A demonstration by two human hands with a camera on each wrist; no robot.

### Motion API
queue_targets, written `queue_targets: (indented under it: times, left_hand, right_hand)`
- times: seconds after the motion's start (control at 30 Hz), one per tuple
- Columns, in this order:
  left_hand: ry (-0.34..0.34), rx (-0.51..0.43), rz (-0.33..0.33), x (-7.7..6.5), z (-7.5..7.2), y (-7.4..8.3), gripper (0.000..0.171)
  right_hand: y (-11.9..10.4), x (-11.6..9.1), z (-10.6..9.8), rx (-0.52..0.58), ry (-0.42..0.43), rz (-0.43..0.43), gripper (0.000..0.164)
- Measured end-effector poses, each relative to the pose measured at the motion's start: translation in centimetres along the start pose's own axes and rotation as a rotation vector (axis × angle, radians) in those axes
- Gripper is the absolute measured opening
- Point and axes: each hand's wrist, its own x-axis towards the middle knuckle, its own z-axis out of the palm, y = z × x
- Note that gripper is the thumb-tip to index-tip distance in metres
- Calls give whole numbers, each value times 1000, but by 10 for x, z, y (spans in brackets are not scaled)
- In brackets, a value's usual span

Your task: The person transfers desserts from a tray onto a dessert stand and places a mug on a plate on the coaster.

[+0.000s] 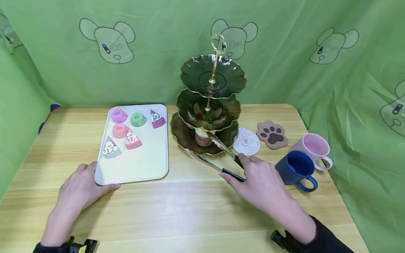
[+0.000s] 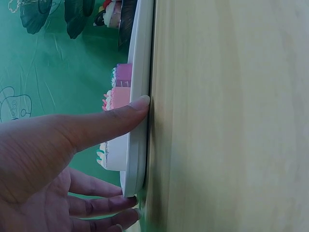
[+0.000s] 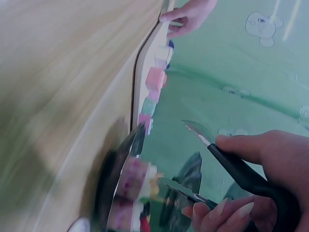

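Note:
My right hand (image 1: 262, 180) grips black-handled metal tongs (image 1: 210, 162), their two arms spread apart. The tongs' tips reach the bottom tier of a dark three-tier stand (image 1: 185, 136), near a toy cake piece (image 1: 203, 139). In the right wrist view, toy cake pieces (image 3: 130, 179) sit on that tier beside one tong arm. My left hand (image 1: 81, 187) rests at the near left corner of a white tray (image 1: 143, 165), thumb straight along the near edge, fingers at the left side. The tray holds ring-shaped toy pieces (image 1: 138, 119) and toy cake slices (image 1: 133, 139).
Right of the stand lie a round woven coaster (image 1: 246, 142) and a brown paw-shaped coaster (image 1: 272, 135). A pink mug (image 1: 315, 146) and a blue mug (image 1: 297, 166) stand at the table's right side. Green cloth (image 1: 157, 75) hangs behind and beside the table.

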Motion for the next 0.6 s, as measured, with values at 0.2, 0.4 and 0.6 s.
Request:
queue_targets:
  times: [0.2, 0.4, 0.6]
  left_hand:
    - [2, -2, 2, 1, 0, -1, 102]
    - [-2, -5, -1, 1, -1, -1, 105]
    - [-7, -7, -4, 2, -2, -1, 103]
  right_hand:
    - [-23, 17, 15, 29, 16, -37, 60]
    - [-44, 40, 33, 29, 51, -75, 62]
    - [-67, 63, 54, -25, 59, -81, 67]
